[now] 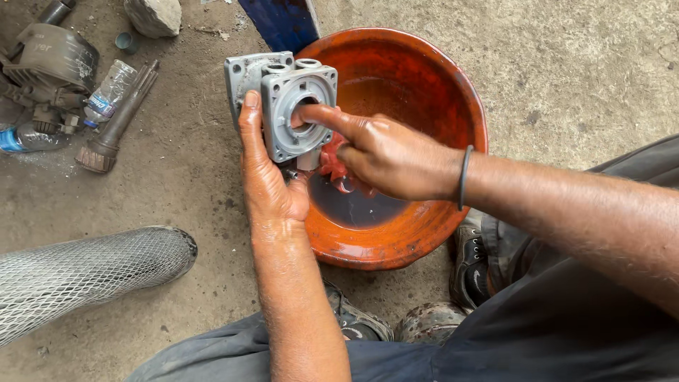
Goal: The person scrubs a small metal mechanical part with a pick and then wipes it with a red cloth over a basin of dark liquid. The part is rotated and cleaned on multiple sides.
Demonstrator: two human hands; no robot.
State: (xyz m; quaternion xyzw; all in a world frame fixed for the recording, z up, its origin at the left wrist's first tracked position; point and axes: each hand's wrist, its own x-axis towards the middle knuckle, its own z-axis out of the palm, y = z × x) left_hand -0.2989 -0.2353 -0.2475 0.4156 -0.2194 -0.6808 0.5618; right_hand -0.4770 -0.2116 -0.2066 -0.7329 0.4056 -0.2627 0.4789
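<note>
The left hand (265, 177) is gripping a grey cast-metal housing (286, 106) from behind and below, fingers wrapped shut around its back and the thumb lying up its left edge, so the round bore is facing up toward the person. The housing is hovering over the nine o'clock rim of a wide orange basin (424, 78), apparently so that anything dripping off is falling back into the dark liquid pooling at the bottom. The right hand (385, 152) is coming in from three o'clock, its index finger poking straight into the bore while the other fingers are curling shut around something reddish, maybe a rag or a small part; it is too tucked under the palm to tell. A dark band (465, 177) is sitting on that wrist. How deep the finger is going, and what is inside the bore, is hidden. On the concrete floor at ten o'clock, a rusty shaft (117, 117), a plastic bottle (109, 92) and a dark engine cover (49, 60) are lying well apart from the work, partly cut off by the edge. A mesh-wrapped roll (85, 272) is entering at eight o'clock, its far end out of view, and worn shoes (470, 272) are peeking out beneath the basin.
</note>
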